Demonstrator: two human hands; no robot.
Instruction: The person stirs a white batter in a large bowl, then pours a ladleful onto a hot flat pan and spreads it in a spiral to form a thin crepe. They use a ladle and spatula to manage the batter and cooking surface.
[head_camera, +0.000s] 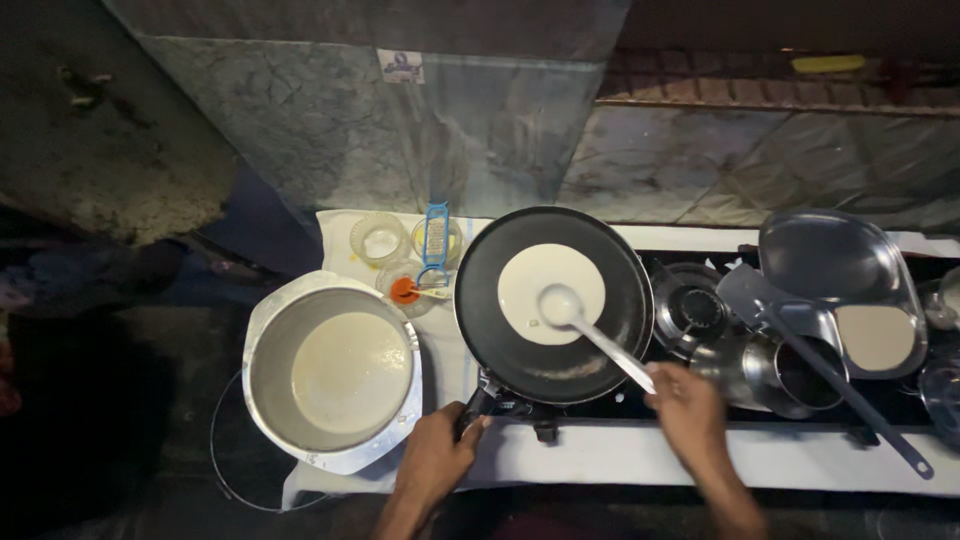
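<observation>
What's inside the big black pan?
The black pan holds a round pool of pale batter, with the ladle bowl resting on it, held by the right hand. The batter under the ladle bowl is hidden.

Dim room, grey marble wall (300, 120), dark floor (100, 420).

Single head cam looked steeply down, close above the white-topped gas stove (600, 455); round black frying pan (553, 303) centred; grey wall at top.
</observation>
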